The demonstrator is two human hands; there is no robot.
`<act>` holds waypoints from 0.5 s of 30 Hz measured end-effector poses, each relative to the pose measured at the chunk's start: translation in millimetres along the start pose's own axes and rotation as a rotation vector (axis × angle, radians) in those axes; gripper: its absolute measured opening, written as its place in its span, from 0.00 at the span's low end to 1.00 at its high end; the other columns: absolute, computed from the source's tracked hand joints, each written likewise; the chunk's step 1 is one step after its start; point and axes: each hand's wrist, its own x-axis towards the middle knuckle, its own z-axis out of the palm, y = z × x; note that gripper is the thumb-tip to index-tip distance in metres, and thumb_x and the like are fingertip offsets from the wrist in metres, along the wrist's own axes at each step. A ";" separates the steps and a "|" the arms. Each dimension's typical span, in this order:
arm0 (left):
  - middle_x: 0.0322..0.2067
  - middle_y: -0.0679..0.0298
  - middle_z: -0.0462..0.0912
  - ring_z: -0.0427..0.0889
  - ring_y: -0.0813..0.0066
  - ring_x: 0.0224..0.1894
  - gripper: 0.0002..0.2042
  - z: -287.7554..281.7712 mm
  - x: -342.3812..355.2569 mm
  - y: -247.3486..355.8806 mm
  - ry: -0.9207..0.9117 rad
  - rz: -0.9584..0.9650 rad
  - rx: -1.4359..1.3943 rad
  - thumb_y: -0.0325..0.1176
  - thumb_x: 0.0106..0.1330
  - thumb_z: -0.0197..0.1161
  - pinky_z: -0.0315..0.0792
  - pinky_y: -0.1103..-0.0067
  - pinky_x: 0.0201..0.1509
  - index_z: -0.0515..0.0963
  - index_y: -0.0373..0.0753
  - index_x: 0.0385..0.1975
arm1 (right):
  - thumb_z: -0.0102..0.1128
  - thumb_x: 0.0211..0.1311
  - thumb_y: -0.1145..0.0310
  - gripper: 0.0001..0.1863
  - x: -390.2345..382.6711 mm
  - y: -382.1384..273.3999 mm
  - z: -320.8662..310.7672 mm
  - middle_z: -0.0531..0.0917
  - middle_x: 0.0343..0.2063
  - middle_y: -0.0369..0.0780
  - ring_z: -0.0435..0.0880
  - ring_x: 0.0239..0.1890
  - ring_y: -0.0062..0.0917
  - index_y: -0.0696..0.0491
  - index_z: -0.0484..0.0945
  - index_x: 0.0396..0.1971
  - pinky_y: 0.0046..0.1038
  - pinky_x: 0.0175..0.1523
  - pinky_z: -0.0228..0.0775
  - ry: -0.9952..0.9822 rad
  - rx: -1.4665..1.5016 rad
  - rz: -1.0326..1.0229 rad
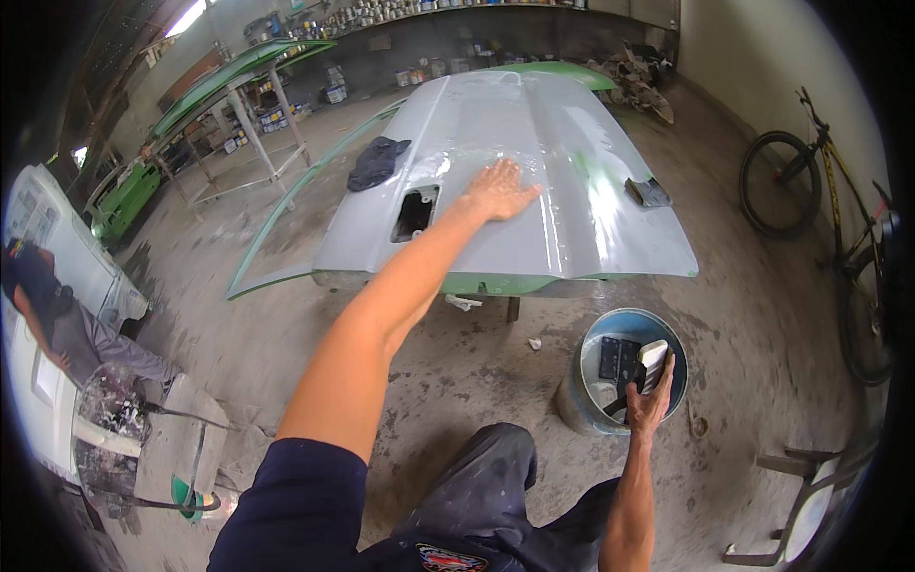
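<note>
A large vehicle panel (486,119) in grey primer, green along its edges, lies before me with wet, shiny patches. My left hand (500,189) rests flat on it, fingers spread, just right of a rectangular opening (415,214). Lower right, my right hand (650,402) grips a white-and-black block (653,357) over a blue bucket (569,381). A black, grid-like piece (620,360) shows inside the bucket. On the panel, a crumpled dark cloth (379,164) lies left of my left hand, and a small dark folded piece (648,194) sits near the right edge.
Another green panel rests on a metal stand (253,138) at the far left. A person (67,315) leans by a white vehicle body (38,214). A bicycle (820,181) stands against the right wall, with a chair (805,510) nearer. Cans line a back shelf (410,17).
</note>
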 end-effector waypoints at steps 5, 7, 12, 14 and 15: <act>0.86 0.48 0.46 0.41 0.54 0.88 0.48 6.8 -64.7 26.1 0.025 0.063 -0.066 0.70 0.82 0.29 0.40 0.61 0.91 0.50 0.31 0.85 | 0.69 0.48 0.72 0.58 -1.4 -5.0 -0.2 0.76 0.72 0.52 0.76 0.73 0.51 0.47 0.56 0.84 0.45 0.76 0.70 -0.007 -0.025 -0.011; 0.86 0.47 0.45 0.41 0.53 0.88 0.48 8.5 -90.4 34.8 0.019 0.090 -0.098 0.70 0.82 0.29 0.40 0.61 0.91 0.50 0.29 0.84 | 0.70 0.49 0.72 0.58 -2.1 -4.3 -0.5 0.75 0.73 0.52 0.75 0.74 0.51 0.47 0.55 0.85 0.46 0.77 0.68 -0.025 -0.051 0.014; 0.85 0.44 0.46 0.42 0.52 0.88 0.47 10.7 -154.0 58.8 0.047 0.148 -0.071 0.67 0.84 0.30 0.40 0.61 0.91 0.50 0.27 0.83 | 0.71 0.52 0.72 0.59 -5.0 9.9 1.3 0.70 0.77 0.53 0.71 0.78 0.51 0.47 0.51 0.86 0.44 0.80 0.66 -0.042 -0.054 -0.033; 0.85 0.44 0.46 0.43 0.51 0.88 0.45 10.8 -181.2 67.1 0.047 0.197 -0.041 0.65 0.85 0.31 0.40 0.61 0.91 0.50 0.27 0.83 | 0.72 0.54 0.73 0.59 -5.4 19.9 4.7 0.68 0.79 0.54 0.70 0.78 0.52 0.48 0.48 0.86 0.44 0.80 0.65 -0.029 0.015 -0.040; 0.85 0.44 0.47 0.43 0.51 0.88 0.44 10.2 -194.5 68.8 0.047 0.230 -0.020 0.64 0.85 0.32 0.40 0.61 0.91 0.50 0.27 0.83 | 0.70 0.59 0.73 0.58 -5.0 25.2 6.7 0.64 0.80 0.55 0.67 0.80 0.53 0.48 0.45 0.87 0.44 0.81 0.63 -0.032 0.061 -0.067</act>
